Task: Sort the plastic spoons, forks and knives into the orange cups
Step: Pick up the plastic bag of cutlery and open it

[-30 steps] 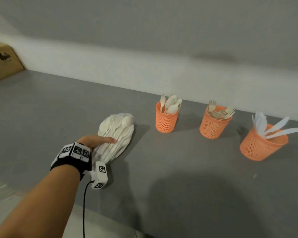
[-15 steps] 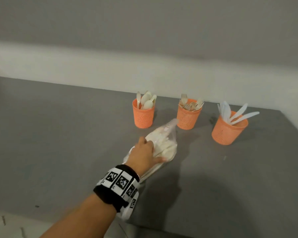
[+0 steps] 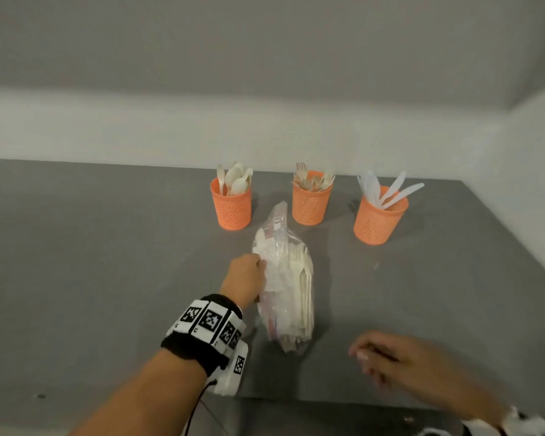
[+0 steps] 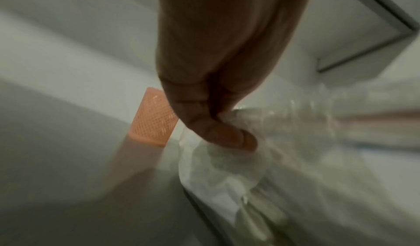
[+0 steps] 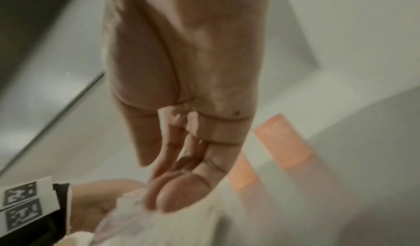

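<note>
Cutlery is sealed in a clear bag point(image 3: 285, 284) lying on the counter point(image 3: 107, 247) in front of three orange cups point(image 3: 231, 204). Left hand point(image 3: 247, 280) grips the bag's edge; right hand point(image 3: 390, 360) hovers nearby, loosely curled, holding nothing. Risk: tearing the bag open abruptly could scatter the pieces or topple the nearest cup.

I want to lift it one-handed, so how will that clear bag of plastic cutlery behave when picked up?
Likely floppy: the bag is thin crinkled film, bunched where the left hand grips it. Probably light, since it holds only plastic cutlery. The long pieces lie loose inside, so they may slide toward the lower end if it tilts. The glossy film could be a bit slippery.
</note>
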Tool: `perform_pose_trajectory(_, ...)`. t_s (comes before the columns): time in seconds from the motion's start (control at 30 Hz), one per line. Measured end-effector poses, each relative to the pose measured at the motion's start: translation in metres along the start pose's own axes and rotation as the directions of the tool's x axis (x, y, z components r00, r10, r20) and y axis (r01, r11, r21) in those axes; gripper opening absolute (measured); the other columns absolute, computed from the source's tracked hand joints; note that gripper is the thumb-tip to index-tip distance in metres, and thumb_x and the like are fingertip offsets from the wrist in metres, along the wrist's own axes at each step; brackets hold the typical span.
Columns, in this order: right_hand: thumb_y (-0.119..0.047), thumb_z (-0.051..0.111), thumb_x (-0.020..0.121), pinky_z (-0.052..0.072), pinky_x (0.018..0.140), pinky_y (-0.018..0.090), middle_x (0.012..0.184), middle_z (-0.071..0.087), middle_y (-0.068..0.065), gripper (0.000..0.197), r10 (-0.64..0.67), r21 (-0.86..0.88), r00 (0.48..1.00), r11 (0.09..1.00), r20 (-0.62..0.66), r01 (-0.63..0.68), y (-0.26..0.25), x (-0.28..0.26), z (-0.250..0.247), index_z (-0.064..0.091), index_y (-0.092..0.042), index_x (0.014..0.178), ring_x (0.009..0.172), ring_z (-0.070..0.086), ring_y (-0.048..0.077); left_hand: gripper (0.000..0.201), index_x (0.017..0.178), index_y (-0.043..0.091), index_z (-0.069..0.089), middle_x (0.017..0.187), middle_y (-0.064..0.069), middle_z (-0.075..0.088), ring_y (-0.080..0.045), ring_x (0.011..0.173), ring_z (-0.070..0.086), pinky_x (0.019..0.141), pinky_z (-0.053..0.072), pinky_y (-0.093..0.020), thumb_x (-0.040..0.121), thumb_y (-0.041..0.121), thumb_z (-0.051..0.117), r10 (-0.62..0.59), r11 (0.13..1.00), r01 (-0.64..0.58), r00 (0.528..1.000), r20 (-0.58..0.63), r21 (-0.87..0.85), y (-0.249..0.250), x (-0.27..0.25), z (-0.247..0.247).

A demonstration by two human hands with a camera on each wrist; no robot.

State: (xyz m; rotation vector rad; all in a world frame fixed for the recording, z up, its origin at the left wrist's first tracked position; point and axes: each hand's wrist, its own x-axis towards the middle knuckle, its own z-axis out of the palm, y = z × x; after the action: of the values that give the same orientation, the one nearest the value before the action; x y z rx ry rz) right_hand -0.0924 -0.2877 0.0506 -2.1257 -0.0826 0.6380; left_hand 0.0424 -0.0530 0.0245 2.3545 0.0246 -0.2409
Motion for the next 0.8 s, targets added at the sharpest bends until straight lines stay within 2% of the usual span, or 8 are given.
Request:
perform_pose_trajectory(0.1,-0.009,0.055,0.090,0.046,0.072,0.021,0.084,0.057,-0.005,0.016,-0.215,-0.053,0.942,0.977,-0.258,0.208,-0.023,0.063,0.003,0.064,-0.021,0.094,0.066,0.054,0.000,0.027,0.079,0.007,0.049,0.073,-0.008,0.053,-0.018,0.054,0.059,0.047,0.050,-0.025,0.100,0.014,0.033,-0.135,0.822,0.216,0.973,0.189,-0.527,0.004,-0.009,0.007)
perform_pose_trajectory(0.17,-0.010,0.056,0.089,0.042,0.077,0.022,0.092,0.053,-0.001,0.022,-0.202,-0.063,0.923,0.979,-0.328,0.193,-0.031,0.098,0.008,0.061,-0.013,0.110,0.072,0.049,0.002,0.023,0.096,0.008,0.050,0.077,-0.007,0.061,-0.012,0.052,0.065,0.052,0.054,-0.026,0.102,0.014,0.029,-0.097,0.579,0.346,0.928,0.358,-0.738,0.005,-0.017,0.012)
perform_pose_trajectory(0.23,-0.013,0.058,0.088,0.042,0.074,0.022,0.086,0.051,-0.002,0.030,-0.168,-0.039,0.943,0.986,-0.288,0.163,-0.041,0.118,0.015,0.056,-0.010,0.118,0.071,0.048,0.006,0.023,0.108,0.005,0.051,0.078,-0.006,0.068,-0.012,0.059,0.068,0.061,0.056,-0.029,0.102,0.011,0.029,-0.012,0.474,0.376,0.907,0.421,-0.796,0.006,-0.020,0.017)
perform_pose_trajectory(0.33,-0.019,0.066,0.083,0.038,0.068,0.017,0.077,0.042,-0.010,0.035,-0.210,-0.104,0.936,0.977,-0.282,0.187,-0.052,0.130,0.016,0.057,-0.013,0.117,0.070,0.043,0.004,0.022,0.100,-0.001,0.062,0.076,-0.007,0.070,-0.013,0.060,0.068,0.057,0.056,-0.025,0.095,0.004,0.041,0.096,0.482,0.310,0.911,0.401,-0.819,0.014,-0.025,0.017)
perform_pose_trajectory(0.47,-0.014,0.066,0.082,0.043,0.085,0.028,0.091,0.044,0.002,0.031,-0.243,-0.161,0.935,0.965,-0.256,0.207,-0.059,0.137,0.006,0.059,-0.017,0.112,0.084,0.048,0.014,0.027,0.090,0.010,0.068,0.073,-0.001,0.070,-0.013,0.064,0.064,0.062,0.053,-0.026,0.096,0.014,0.041,0.127,0.568,0.267,0.906,0.404,-0.779,0.016,-0.020,0.010)
perform_pose_trajectory(0.63,-0.016,0.059,0.088,0.036,0.064,0.019,0.067,0.042,-0.005,0.016,-0.312,0.027,0.918,0.944,-0.246,0.328,-0.068,0.133,0.005,0.049,-0.013,0.077,0.063,0.039,0.008,0.019,0.090,0.009,0.062,0.076,-0.006,0.063,-0.012,0.060,0.057,0.059,0.049,-0.023,0.094,0.015,0.045,0.043,0.770,0.162,0.952,0.304,-0.618,0.021,-0.006,0.001)
perform_pose_trajectory(0.73,-0.018,0.055,0.091,0.039,0.063,0.010,0.082,0.050,-0.002,0.011,-0.350,0.059,0.899,0.924,-0.263,0.377,-0.077,0.125,-0.004,0.051,-0.011,0.084,0.071,0.048,0.008,0.033,0.099,0.010,0.060,0.090,-0.016,0.065,-0.022,0.071,0.064,0.066,0.052,-0.031,0.097,0.034,0.038,-0.043,0.698,0.089,0.996,0.083,-0.711,0.025,0.001,-0.014)
perform_pose_trajectory(0.8,-0.021,0.057,0.091,0.039,0.081,0.006,0.103,0.048,0.001,0.008,-0.402,-0.033,0.904,0.915,-0.148,0.401,-0.080,0.122,-0.008,0.058,-0.016,0.097,0.093,0.050,0.007,0.045,0.099,0.018,0.063,0.087,-0.012,0.071,-0.023,0.074,0.070,0.062,0.056,-0.030,0.092,0.055,0.039,0.028,0.682,0.042,0.996,0.083,-0.730,0.031,0.003,-0.025)
